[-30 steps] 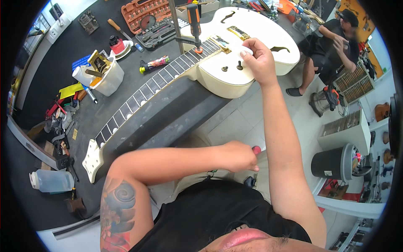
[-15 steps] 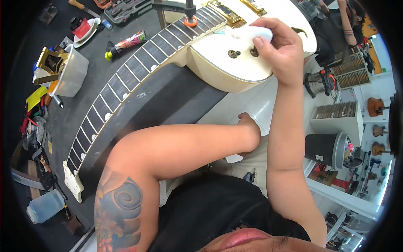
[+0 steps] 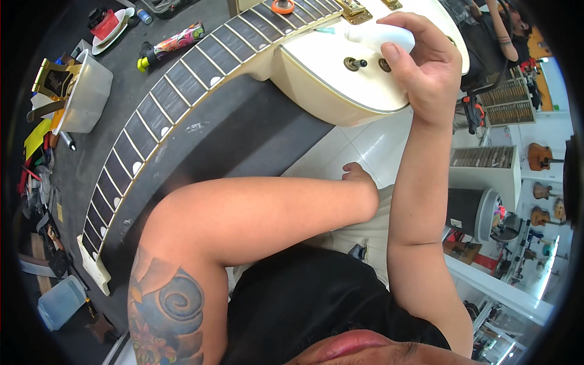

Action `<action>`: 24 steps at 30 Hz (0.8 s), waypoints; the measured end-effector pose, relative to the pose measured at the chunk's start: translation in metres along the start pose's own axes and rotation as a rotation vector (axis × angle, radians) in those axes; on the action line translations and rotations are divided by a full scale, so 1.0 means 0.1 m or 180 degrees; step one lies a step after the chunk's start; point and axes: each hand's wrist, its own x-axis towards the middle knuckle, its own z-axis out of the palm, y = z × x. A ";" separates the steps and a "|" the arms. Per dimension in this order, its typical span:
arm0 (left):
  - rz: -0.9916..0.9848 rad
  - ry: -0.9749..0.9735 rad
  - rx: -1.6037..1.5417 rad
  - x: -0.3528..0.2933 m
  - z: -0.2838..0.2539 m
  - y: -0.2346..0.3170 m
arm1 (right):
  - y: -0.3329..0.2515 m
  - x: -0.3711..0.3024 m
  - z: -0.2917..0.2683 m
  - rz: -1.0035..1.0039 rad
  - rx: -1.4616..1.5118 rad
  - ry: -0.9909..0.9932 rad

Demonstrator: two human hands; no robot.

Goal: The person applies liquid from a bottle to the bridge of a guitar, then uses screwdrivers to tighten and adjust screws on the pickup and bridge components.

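Observation:
My right hand (image 3: 429, 70) grips a small white squeeze bottle (image 3: 378, 38) between thumb and fingers. Lying almost level, the bottle points left, with a pale teal tip (image 3: 325, 30) near the end of the fretboard. It is held over the body of a cream electric guitar (image 3: 322, 88), beside the dark control posts (image 3: 354, 64). The guitar's dark fretboard (image 3: 182, 85) with white dot inlays runs down to the left. My left hand (image 3: 363, 188) is off the guitar, in front of my torso. It is bent away at the wrist, and most of its fingers are hidden.
An orange round clamp pad (image 3: 283, 6) rests on the fretboard. On the dark bench (image 3: 243, 121) lie a colourful patterned tube (image 3: 176, 42) and a white plastic tub (image 3: 88, 91) with parts. Tools crowd the left edge. A dark bin (image 3: 468, 213) stands right; another person (image 3: 505, 36) sits behind.
The view has shifted, so the guitar body sits higher and farther right. My right hand still holds the bottle over nearly the same spot. My left hand has hardly moved.

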 end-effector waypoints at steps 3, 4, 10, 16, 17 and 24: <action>0.0068 -0.0048 0.0048 0.02 0.01 0.01 | -0.01 -0.01 0.02 0.0003 0.0007 0.0023; 0.0078 -0.0044 0.0046 0.03 0.01 0.02 | -0.01 -0.01 0.02 0.0011 0.0001 0.0019; 0.0056 0.0004 0.0068 0.09 0.05 0.03 | 0.00 0.02 0.02 -0.0240 -0.0162 -0.0082; 0.0079 -0.0218 0.0033 0.14 0.05 0.05 | -0.04 -0.01 0.13 0.0189 0.0437 0.0044; 0.0060 -0.0152 0.0038 0.14 0.06 0.06 | -0.08 0.00 0.14 0.0253 0.0395 0.0072; 0.0089 -0.0090 0.0214 0.14 0.09 0.06 | -0.11 0.00 0.15 0.0334 0.0453 0.0139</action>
